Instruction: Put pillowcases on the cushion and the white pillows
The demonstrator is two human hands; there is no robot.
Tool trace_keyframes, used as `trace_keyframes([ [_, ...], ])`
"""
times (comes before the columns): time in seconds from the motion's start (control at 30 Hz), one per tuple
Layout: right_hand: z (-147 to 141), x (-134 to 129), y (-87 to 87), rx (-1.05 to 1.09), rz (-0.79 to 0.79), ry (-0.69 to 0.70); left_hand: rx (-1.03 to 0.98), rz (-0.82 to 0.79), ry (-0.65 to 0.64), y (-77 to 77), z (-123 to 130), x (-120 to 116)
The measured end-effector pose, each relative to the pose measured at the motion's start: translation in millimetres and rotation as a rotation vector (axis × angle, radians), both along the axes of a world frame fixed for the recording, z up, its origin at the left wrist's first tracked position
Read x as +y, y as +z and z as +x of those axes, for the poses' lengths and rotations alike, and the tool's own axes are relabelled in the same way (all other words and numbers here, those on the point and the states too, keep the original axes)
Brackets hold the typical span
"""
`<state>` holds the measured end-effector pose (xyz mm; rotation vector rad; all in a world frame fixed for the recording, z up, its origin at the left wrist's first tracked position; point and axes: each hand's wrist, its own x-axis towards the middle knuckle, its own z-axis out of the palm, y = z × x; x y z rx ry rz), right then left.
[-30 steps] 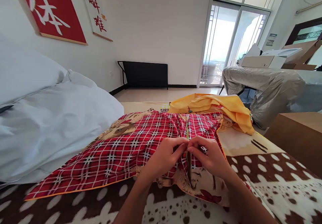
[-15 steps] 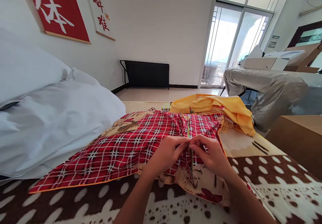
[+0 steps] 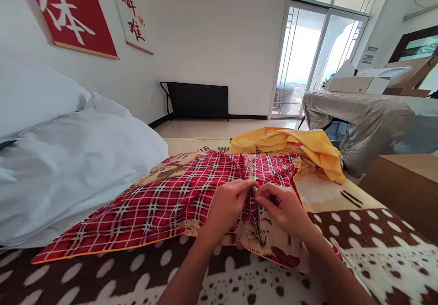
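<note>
A red plaid pillowcase (image 3: 157,209) with orange piping and a printed animal pattern lies spread out in front of me. A green-edged zipper (image 3: 251,170) runs across its right part, away from me. My left hand (image 3: 230,201) pinches the fabric at the zipper's left edge, thumb and forefinger near each other. Just to its right, my right hand (image 3: 283,208) has its fingertips closed at the zipper. Whether they grip the slider is hidden behind the fingers. The two hands are almost touching.
A brown and white spotted blanket (image 3: 133,275) lies beneath. White bedding (image 3: 102,149) is piled on the left. Yellow cloth (image 3: 290,140) lies crumpled beyond the pillowcase. A cardboard box (image 3: 404,181) stands at the right, near a plastic-covered piece of furniture (image 3: 359,113).
My fingertips have parted slightly, the left staying a little farther away than the right, so more of the zipper shows between them. The view has shifted a little.
</note>
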<state>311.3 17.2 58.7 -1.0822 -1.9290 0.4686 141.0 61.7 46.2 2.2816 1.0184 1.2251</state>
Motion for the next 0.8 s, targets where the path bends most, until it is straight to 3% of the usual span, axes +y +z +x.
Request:
trace_keyframes([
  [0.4, -2.0, -10.9, 8.2, -0.251, -0.155, 0.030, -0.133, -0.100, 0.153, -4.5, 0.8, 9.4],
  [0.8, -4.1, -10.5, 9.0, -0.364, -0.176, 0.017, -0.218, -0.097, 0.203, -9.3, 2.4, 14.3],
])
